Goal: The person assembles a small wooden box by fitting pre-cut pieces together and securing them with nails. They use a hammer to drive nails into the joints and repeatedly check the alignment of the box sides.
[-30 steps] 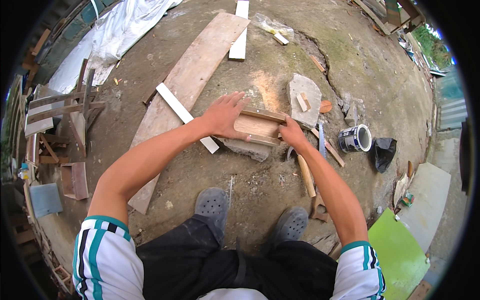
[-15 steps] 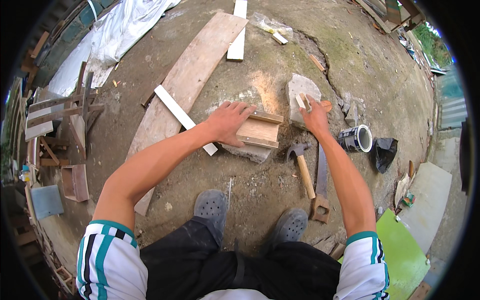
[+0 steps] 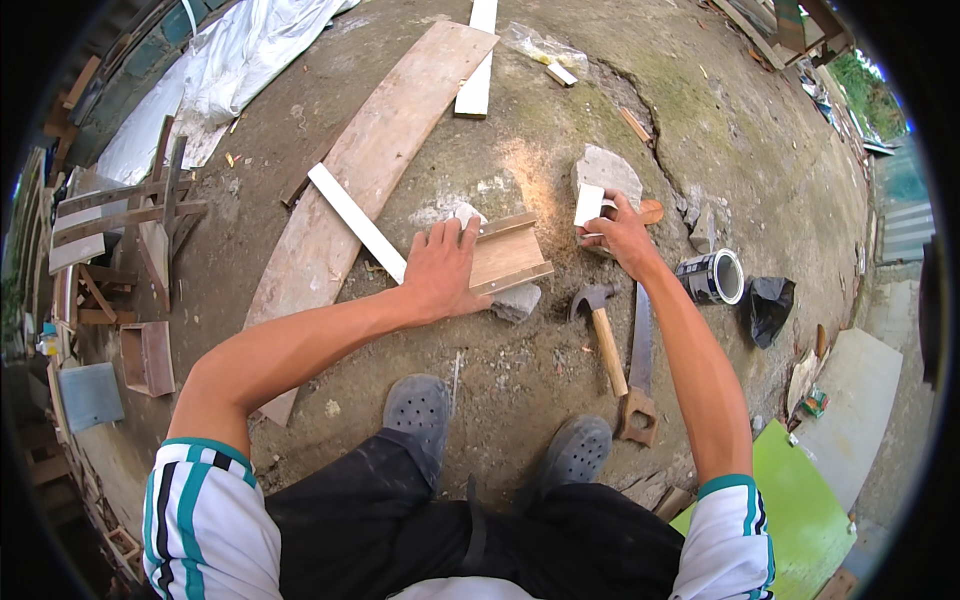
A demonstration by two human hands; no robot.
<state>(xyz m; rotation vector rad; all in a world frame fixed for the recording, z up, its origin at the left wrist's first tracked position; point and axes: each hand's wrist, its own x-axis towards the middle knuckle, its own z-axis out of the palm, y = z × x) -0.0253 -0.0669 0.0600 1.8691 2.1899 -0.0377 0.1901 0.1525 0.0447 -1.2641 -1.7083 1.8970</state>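
Observation:
A short wooden trough with two raised side rails (image 3: 508, 258) lies tilted on a broken piece of concrete (image 3: 517, 303). Over its left end my left hand (image 3: 442, 268) is closed, gripping it from above. My right hand (image 3: 622, 238) pinches a small white-faced wood block (image 3: 589, 205) between thumb and fingers, just above a second concrete slab (image 3: 605, 172). A brown wooden handle-like piece (image 3: 651, 212) shows beside that hand. The end of a long white wood strip (image 3: 355, 220) reaches close to my left hand.
Right of my feet lie a claw hammer (image 3: 606, 340) and a handsaw (image 3: 640, 370). A paint can (image 3: 712, 277) and a black plastic bag (image 3: 770, 308) sit farther right. A long plank (image 3: 390, 120) stretches away on the left. Sawdust (image 3: 525, 170) covers ground beyond the trough.
My right hand has lifted the small block and turned its white face up. My left hand has shifted left and nearer along the trough, which is now turned and more tilted.

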